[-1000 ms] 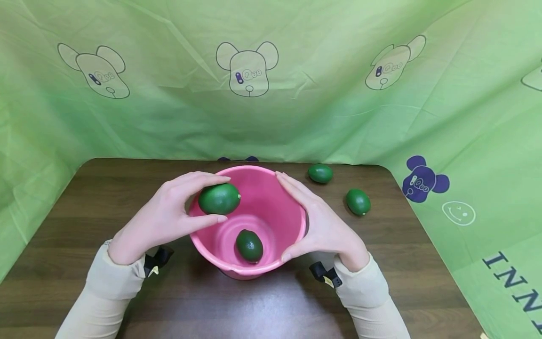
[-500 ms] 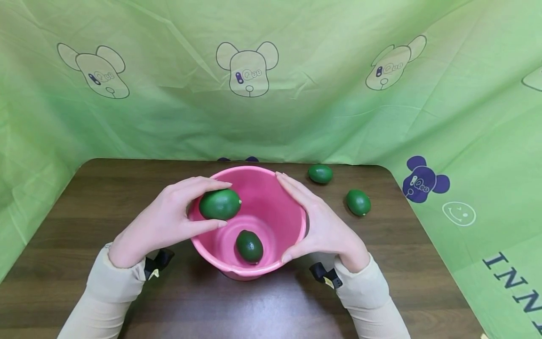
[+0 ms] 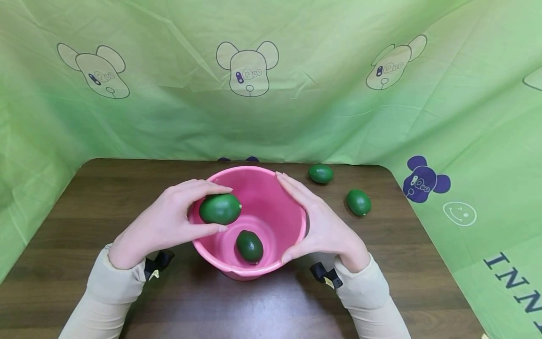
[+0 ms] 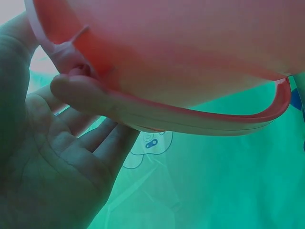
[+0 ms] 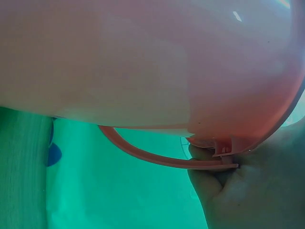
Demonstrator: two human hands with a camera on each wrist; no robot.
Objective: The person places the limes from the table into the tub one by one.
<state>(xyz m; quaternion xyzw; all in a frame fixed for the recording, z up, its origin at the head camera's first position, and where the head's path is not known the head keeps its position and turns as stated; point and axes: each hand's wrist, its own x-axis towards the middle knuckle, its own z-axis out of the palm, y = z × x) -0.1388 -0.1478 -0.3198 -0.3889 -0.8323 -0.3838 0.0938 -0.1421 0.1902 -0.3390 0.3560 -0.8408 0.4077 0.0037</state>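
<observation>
My left hand (image 3: 175, 214) holds a large green lime (image 3: 220, 209) between thumb and fingers over the left side of a pink bucket (image 3: 277, 202). A second, darker lime (image 3: 250, 246) lies on the bucket's bottom, toward the front. On the right, my right hand (image 3: 323, 226) grips the bucket's rim, fingers along the back and thumb at the front. In the left wrist view the pink handle (image 4: 205, 124) hangs beside the left palm (image 4: 57, 162). The right wrist view has the bucket's outer wall (image 5: 119, 62) and the handle near the right hand's fingers (image 5: 205, 183).
Two more limes lie on the brown wooden table (image 3: 106, 202) right of the bucket: one near the back edge (image 3: 320, 173), another farther right (image 3: 358, 202). A green printed cloth (image 3: 169, 117) hangs behind the table and along its sides.
My left hand has lowered a little toward the front of the bucket with the lime in it. The right hand and the bucket have stayed in place.
</observation>
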